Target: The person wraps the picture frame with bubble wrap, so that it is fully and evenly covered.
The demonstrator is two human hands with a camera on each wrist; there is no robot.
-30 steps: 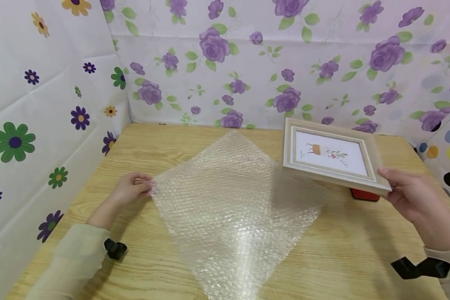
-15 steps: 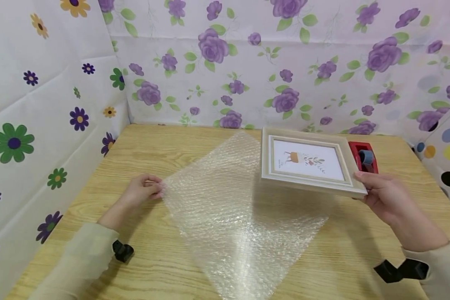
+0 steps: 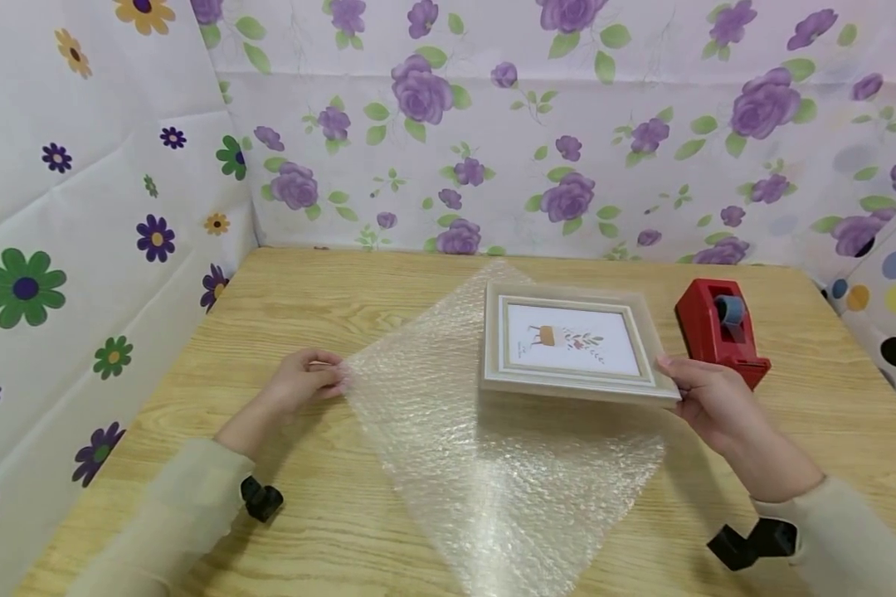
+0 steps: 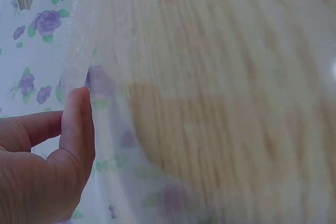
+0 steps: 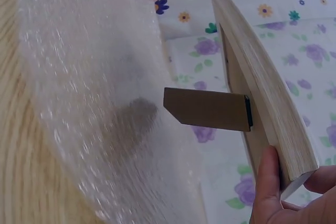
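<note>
Head view, item one: rectangular cream wooden picture frame (image 3: 489, 332) with a white botanical print, face up and slightly tilted, raised over item two and apart from it, its shadow falling beneath. Brown flat strut (image 5: 205, 109) juts from its back, seen in the right wrist view. Item two: clear, square bubble wrap sheet (image 3: 426, 390), laid cornerwise.

Right hand (image 3: 720, 410): thumb and fingers clamped on the frame's near right corner. Left hand (image 3: 299, 385): fingers straight and together, thumb against them, pinching the sheet's left corner.

Risks, as judged: held at one corner only, the frame could dip or twist at its far end under its own weight; the protruding strut could catch or crease the sheet and prevent flat seating; a tug by the left hand could shift the sheet off centre.

Surface: light wood-grain table (image 3: 314, 303); on it, a red tape dispenser (image 3: 693, 319) with a blue-grey roll, beside the right hand. Room: white cloth backdrop (image 3: 508, 149) with purple roses; white daisy-print cloth (image 3: 97, 215), left; white dotted cloth (image 3: 884, 327), right
</note>
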